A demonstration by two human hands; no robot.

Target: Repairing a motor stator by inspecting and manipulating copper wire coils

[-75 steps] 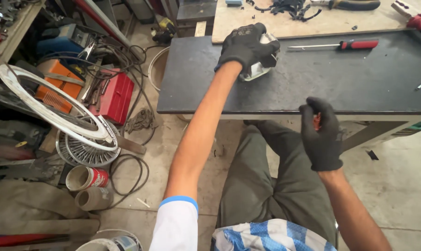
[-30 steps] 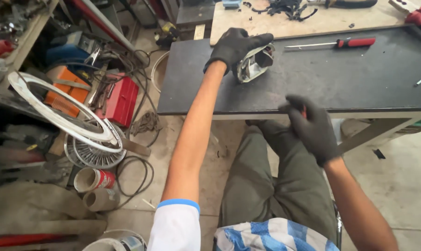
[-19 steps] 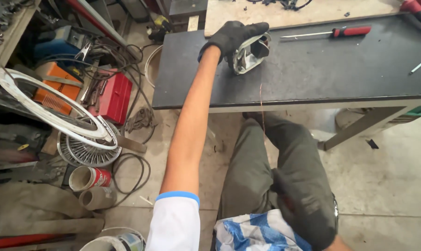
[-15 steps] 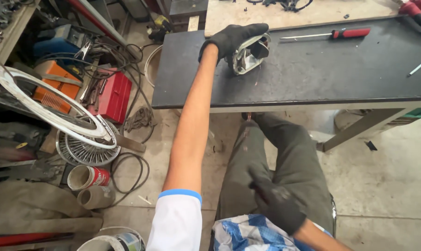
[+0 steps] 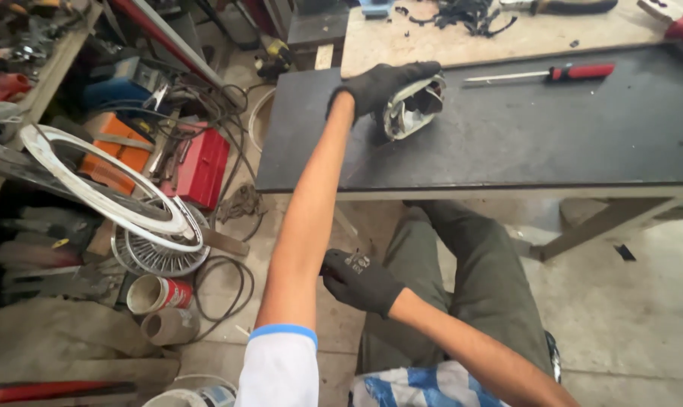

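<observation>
Gloved left hand (image 5: 383, 87) — on metal housing (image 5: 413, 109)

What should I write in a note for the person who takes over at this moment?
Left hand: gloved, arm stretched out, fingers gripping the metal part on the dark table.
Right hand: gloved, empty, low beside the left arm, above the lap.
Red-handled screwdriver lies untouched on the table, behind the part.
Done: the part is held steady on the table.
Left: no tool is in hand yet.

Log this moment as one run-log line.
left hand: gripping metal housing on dark table | right hand: empty, below table | screwdriver: untouched
</observation>
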